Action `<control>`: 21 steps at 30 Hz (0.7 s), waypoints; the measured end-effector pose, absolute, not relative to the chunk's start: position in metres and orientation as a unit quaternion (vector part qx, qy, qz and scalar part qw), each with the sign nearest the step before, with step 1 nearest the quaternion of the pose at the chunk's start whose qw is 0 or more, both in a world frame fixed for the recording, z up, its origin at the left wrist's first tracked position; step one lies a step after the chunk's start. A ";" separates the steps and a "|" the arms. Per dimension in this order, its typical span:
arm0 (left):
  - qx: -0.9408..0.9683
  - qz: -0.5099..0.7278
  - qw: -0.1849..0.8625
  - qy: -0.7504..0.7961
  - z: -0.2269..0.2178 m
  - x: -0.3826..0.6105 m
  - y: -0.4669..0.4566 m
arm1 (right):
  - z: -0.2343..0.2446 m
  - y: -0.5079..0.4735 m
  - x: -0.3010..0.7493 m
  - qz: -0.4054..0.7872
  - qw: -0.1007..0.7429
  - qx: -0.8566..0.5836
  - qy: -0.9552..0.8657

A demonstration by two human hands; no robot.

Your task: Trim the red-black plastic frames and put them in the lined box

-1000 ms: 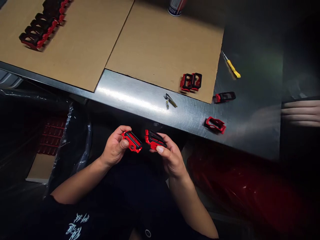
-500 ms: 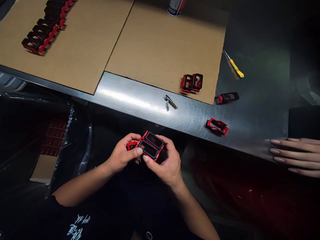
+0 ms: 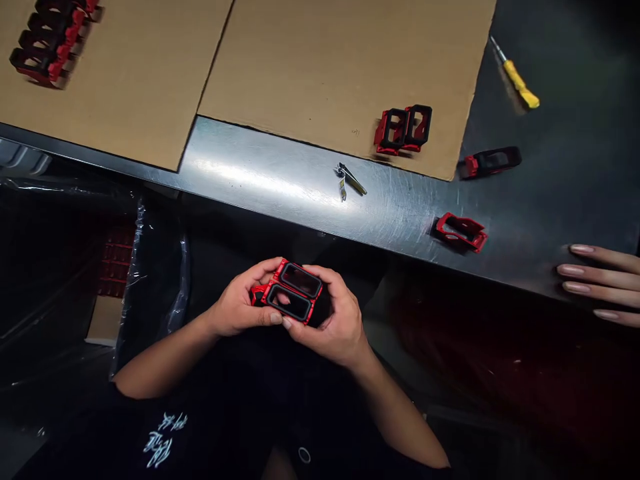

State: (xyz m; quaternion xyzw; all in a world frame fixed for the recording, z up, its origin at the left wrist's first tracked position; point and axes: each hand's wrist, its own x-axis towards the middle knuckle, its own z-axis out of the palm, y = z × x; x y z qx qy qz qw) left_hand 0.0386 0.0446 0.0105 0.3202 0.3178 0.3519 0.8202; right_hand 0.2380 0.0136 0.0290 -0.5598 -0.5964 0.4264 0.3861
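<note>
Between both hands, in front of my body and below the table edge, is a red-and-black plastic frame part (image 3: 295, 292) with two rounded rectangular openings side by side. My left hand (image 3: 245, 300) grips its left side, thumb along the lower edge. From the right, my right hand (image 3: 335, 313) wraps round the part, its thumb at the bottom corner. A smaller red piece (image 3: 257, 294) shows by the left fingers; whether it is joined to the part I cannot tell. On the metal strip beyond lies an open nail clipper (image 3: 351, 180).
Two red-and-black frames (image 3: 404, 129) stand on the cardboard (image 3: 310, 73). A red frame (image 3: 461, 233), a black-and-red piece (image 3: 493, 161) and a yellow-handled screwdriver (image 3: 520, 83) lie on the metal table. More frames (image 3: 47, 43) line up at upper left. Another person's hand (image 3: 605, 283) rests at right.
The view has shifted, so the table things appear displaced and somewhat larger. Both hands keep hold of the frame part, which has tilted slightly; my left thumb sits lower on its edge.
</note>
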 end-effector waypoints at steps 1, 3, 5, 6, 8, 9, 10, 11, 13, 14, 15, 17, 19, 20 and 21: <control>0.316 0.347 0.822 0.323 0.011 0.038 0.044 | 0.028 0.013 0.238 0.448 0.379 -0.563 -0.581; 0.311 0.344 0.822 0.331 0.011 0.038 0.042 | 0.027 0.012 0.238 0.494 0.371 -0.567 -0.545; 0.311 0.346 0.820 0.334 0.012 0.040 0.040 | 0.026 0.011 0.237 0.528 0.372 -0.562 -0.517; 0.313 0.347 0.818 0.335 0.012 0.040 0.039 | 0.026 0.011 0.237 0.539 0.375 -0.558 -0.507; 0.321 0.346 0.816 0.334 0.012 0.041 0.037 | 0.026 0.010 0.236 0.559 0.382 -0.548 -0.491; 0.324 0.346 0.814 0.336 0.011 0.042 0.037 | 0.025 0.009 0.236 0.569 0.386 -0.542 -0.483; 0.325 0.347 0.812 0.338 0.010 0.042 0.037 | 0.024 0.009 0.236 0.582 0.391 -0.534 -0.473; 0.323 0.349 0.811 0.340 0.009 0.042 0.036 | 0.023 0.008 0.237 0.596 0.396 -0.524 -0.461; 0.312 0.353 0.814 0.340 0.007 0.043 0.036 | 0.020 0.007 0.238 0.625 0.405 -0.505 -0.436; 0.303 0.354 0.819 0.337 0.006 0.043 0.036 | 0.018 0.006 0.239 0.639 0.410 -0.496 -0.422; 0.293 0.355 0.824 0.331 0.005 0.043 0.036 | 0.017 0.006 0.239 0.652 0.414 -0.487 -0.408; 0.277 0.358 0.835 0.314 0.003 0.043 0.036 | 0.014 0.005 0.240 0.676 0.423 -0.471 -0.377; 0.267 0.366 0.841 0.297 0.002 0.043 0.036 | 0.013 0.006 0.240 0.697 0.432 -0.460 -0.340; 0.263 0.370 0.842 0.291 0.002 0.043 0.036 | 0.012 0.006 0.240 0.706 0.436 -0.457 -0.321; 0.259 0.371 0.844 0.287 0.001 0.043 0.036 | 0.012 0.007 0.239 0.710 0.440 -0.458 -0.303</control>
